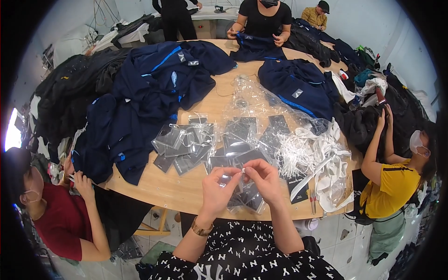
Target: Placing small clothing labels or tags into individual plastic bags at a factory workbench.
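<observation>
My left hand [218, 186] and my right hand [264, 181] meet over the near edge of the table. Between their pinched fingertips is a small white piece [243, 171], which looks like the end of a tag string. Directly below and beyond my hands lie dark hang tags [235, 144] in clear plastic. Another pile of dark hang tags [186, 142] with white strings spreads to the left. To the right of my hands sits a heap of white tag strings [298, 151].
Navy garments [149, 88] are heaped at left, with another navy garment [298, 86] at right. A crumpled clear plastic bag [252, 95] covers part of the wooden table [149, 190]. Co-workers handle garments on the left, right and far sides. Pens [313, 201] lie near the front edge.
</observation>
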`<action>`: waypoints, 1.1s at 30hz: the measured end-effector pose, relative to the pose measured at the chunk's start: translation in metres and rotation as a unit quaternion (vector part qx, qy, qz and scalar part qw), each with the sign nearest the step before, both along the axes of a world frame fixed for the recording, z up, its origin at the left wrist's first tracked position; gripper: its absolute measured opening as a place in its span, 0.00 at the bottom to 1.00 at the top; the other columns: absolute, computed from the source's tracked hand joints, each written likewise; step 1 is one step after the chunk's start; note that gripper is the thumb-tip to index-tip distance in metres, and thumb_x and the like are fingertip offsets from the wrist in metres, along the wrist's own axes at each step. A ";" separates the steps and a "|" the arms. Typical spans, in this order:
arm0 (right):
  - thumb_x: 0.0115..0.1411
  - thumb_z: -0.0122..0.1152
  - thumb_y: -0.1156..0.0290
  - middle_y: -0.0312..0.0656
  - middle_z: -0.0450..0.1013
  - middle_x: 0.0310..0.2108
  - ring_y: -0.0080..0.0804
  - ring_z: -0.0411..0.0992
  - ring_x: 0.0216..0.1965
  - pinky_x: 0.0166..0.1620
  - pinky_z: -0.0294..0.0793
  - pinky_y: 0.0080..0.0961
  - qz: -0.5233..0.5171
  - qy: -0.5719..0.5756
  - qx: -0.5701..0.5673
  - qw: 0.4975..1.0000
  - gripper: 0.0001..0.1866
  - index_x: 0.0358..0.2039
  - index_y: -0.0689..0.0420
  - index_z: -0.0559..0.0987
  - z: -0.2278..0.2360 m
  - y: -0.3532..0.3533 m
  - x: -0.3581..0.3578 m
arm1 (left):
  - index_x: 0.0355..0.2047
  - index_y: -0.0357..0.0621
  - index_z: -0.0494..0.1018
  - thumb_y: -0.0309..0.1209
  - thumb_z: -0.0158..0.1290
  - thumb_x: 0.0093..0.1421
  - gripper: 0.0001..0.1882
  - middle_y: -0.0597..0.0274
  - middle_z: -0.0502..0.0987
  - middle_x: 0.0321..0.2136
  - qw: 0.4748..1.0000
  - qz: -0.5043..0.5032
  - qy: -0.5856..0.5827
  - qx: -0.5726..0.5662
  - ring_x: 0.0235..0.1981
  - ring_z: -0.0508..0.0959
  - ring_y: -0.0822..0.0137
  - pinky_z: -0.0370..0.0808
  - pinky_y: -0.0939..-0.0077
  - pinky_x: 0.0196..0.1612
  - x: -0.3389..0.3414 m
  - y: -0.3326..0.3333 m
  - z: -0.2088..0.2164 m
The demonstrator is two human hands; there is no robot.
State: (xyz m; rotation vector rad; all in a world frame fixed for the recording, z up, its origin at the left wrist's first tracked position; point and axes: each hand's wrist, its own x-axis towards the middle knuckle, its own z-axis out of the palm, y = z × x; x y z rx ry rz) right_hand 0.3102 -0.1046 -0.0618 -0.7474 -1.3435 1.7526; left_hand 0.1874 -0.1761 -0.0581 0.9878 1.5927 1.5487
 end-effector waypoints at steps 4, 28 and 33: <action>0.56 0.53 0.76 0.33 0.71 0.22 0.15 0.67 0.25 0.29 0.67 0.12 -0.001 -0.008 0.016 1.000 0.05 0.32 0.63 0.73 0.001 0.000 0.001 | 0.30 0.38 0.76 0.27 0.57 0.50 0.07 0.61 0.73 0.28 1.000 -0.007 0.000 0.004 0.25 0.74 0.75 0.70 0.83 0.29 0.000 0.000 -0.001; 0.56 0.53 0.77 0.34 0.71 0.23 0.16 0.68 0.26 0.30 0.67 0.12 0.017 -0.001 0.026 1.000 0.03 0.31 0.63 0.72 0.009 -0.003 0.004 | 0.30 0.34 0.72 0.22 0.54 0.52 0.05 0.62 0.76 0.27 0.971 -0.088 -0.210 0.076 0.27 0.74 0.77 0.71 0.86 0.32 -0.002 0.004 -0.008; 0.56 0.53 0.77 0.34 0.71 0.24 0.16 0.68 0.26 0.30 0.68 0.12 0.015 0.006 0.046 0.999 0.03 0.30 0.63 0.72 0.012 -0.006 0.002 | 0.31 0.34 0.72 0.21 0.53 0.53 0.05 0.60 0.76 0.27 0.967 -0.105 -0.212 0.096 0.28 0.75 0.74 0.72 0.84 0.34 -0.004 0.004 -0.004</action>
